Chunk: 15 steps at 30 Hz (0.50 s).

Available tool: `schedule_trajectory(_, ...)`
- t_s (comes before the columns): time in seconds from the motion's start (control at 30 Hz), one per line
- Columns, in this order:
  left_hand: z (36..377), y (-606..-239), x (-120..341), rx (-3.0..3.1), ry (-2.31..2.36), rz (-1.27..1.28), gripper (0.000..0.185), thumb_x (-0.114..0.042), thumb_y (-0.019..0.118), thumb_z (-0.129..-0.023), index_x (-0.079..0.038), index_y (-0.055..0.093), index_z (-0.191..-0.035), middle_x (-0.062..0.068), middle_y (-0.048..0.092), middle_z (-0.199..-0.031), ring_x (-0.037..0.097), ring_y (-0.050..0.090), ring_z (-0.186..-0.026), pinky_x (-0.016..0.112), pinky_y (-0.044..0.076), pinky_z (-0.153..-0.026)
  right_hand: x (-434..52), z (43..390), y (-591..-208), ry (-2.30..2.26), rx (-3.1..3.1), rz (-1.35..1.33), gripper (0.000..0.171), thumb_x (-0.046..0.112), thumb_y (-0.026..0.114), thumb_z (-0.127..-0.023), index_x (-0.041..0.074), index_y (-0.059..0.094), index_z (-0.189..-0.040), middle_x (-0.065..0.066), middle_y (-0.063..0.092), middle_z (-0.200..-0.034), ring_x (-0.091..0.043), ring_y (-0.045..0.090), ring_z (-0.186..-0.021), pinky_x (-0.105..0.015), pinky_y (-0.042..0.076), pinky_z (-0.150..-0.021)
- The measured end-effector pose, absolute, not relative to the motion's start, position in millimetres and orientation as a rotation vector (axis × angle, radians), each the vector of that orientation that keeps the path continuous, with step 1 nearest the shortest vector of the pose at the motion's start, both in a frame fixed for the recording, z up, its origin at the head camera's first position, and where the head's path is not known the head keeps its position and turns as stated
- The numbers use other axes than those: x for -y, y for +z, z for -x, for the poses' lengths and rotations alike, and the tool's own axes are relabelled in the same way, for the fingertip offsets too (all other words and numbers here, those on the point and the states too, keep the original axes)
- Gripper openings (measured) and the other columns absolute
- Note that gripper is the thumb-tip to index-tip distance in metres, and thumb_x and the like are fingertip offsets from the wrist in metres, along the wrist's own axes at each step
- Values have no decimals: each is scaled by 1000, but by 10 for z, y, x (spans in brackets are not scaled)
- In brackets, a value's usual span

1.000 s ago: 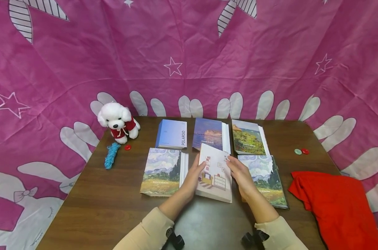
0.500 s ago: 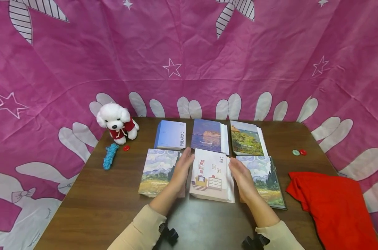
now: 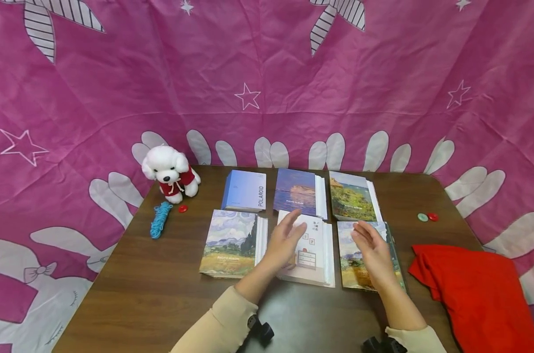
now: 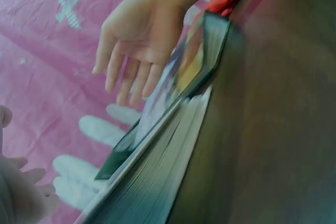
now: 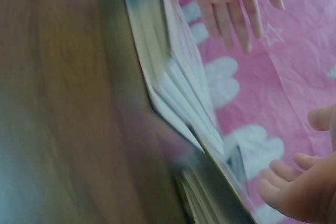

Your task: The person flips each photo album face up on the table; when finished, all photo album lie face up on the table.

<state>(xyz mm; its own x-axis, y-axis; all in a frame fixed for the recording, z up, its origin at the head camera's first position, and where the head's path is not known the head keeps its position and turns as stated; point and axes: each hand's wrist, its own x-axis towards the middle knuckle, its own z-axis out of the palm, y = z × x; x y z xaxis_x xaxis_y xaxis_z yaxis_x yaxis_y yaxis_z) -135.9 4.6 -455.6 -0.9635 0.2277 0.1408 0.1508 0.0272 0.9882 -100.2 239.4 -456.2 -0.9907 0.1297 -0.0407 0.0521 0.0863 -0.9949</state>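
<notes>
In the head view my left hand [image 3: 283, 245] hovers over the white album [image 3: 310, 275], fingers spread and holding nothing. That album, with its drawn room scene, lies flat in the middle of the front row. My right hand [image 3: 375, 252] is over the right-hand landscape photo album [image 3: 348, 267], its fingers relaxed and nothing in them. A similar landscape photo album [image 3: 229, 245] lies at the front left. In the left wrist view, my right hand [image 4: 144, 40] stays above the album covers, apart from them. The right wrist view has my left hand [image 5: 233, 3] raised above the white album's page edges.
Behind lie a blue Polaroid album [image 3: 245, 190], a purple sea album [image 3: 295, 192] and a green garden album [image 3: 354, 198]. A plush dog [image 3: 169, 171], blue cord [image 3: 161, 219] and red button [image 3: 183, 208] are at left. Two buttons [image 3: 422, 217] and red cloth [image 3: 474, 289] are at right.
The white album, tilted between both hands a second ago, was lowered flat and let go. Both hands have since risen and moved right, the right hand over the neighbouring landscape album.
</notes>
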Motion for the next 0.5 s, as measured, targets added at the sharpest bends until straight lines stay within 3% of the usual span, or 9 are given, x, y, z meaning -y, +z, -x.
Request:
schedule_trajectory(0.17,1315,-4578,-305,-2300,2057,-441,54,-30,58,-103,-8,46,-151,9,39,-160,28,33,-148,44,27,-120,-2662,961,-4523,1972,2256,238,58,21,55,-106,-3,33,-154,-12,46,-144,-3,55,-119,-9,45,-93)
schedule_trajectory(0.33,1282,-4590,-526,-2384,2027,-436,54,-32,59,-102,-11,47,-151,3,34,-162,26,31,-149,50,28,-119,-2909,927,-4525,1714,2393,229,57,27,55,-106,-3,39,-151,-18,51,-142,9,53,-108,-5,43,-90)
schedule_trajectory(0.43,1216,-4616,-647,-2399,2014,-470,53,-30,58,-102,-9,48,-150,5,35,-162,28,32,-148,53,28,-119,-3032,892,-4541,1583,2472,214,57,29,54,-106,-4,40,-150,-24,48,-144,5,49,-114,-1,37,-91)
schedule_trajectory(0.5,1137,-4642,-721,-2372,1978,-503,56,-31,58,-101,-9,47,-151,4,34,-163,26,31,-149,50,28,-119,-3097,864,-4550,1537,2509,219,58,30,53,-106,-3,39,-151,-27,47,-147,-7,50,-122,1,35,-91)
